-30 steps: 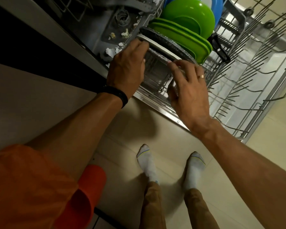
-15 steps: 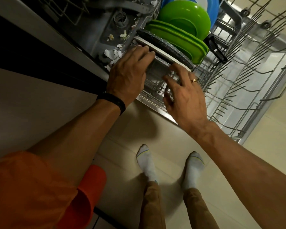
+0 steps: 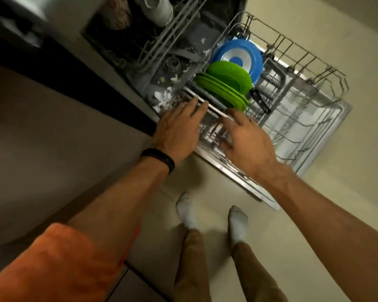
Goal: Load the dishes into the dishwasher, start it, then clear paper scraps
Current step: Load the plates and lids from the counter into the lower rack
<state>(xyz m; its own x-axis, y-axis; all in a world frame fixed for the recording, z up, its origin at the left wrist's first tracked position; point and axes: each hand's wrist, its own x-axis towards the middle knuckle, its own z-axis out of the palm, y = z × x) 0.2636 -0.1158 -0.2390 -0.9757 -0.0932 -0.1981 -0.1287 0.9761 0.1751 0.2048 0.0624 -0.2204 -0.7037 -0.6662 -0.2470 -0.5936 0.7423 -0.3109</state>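
The dishwasher's lower rack [image 3: 303, 118] is pulled out over the open door. Standing on edge in it are a blue plate [image 3: 238, 57], green plates [image 3: 223, 86], a dark plate and, nearest me, a thin white plate [image 3: 214, 110]. My left hand [image 3: 177, 131] lies at the rack's near corner, its straight fingertips touching the white plate's rim. Over the rack just in front of that plate hovers my right hand [image 3: 247, 142], fingers spread, holding nothing. White paper scraps [image 3: 164, 99] lie on the dishwasher floor left of the plates. Motion blur hides finer detail.
The upper rack [image 3: 162, 40] juts out above, with a pale mug [image 3: 157, 9] in it. A black-handled utensil [image 3: 260, 101] lies in the lower rack beside the green plates. The door's metal edge [image 3: 238, 173] runs in front of my socked feet [image 3: 188, 212] on the tiled floor.
My view has pulled back and up, bringing the upper rack and blue plate into sight. My right hand has let go of the plate area and spread open; my left fingers have straightened.
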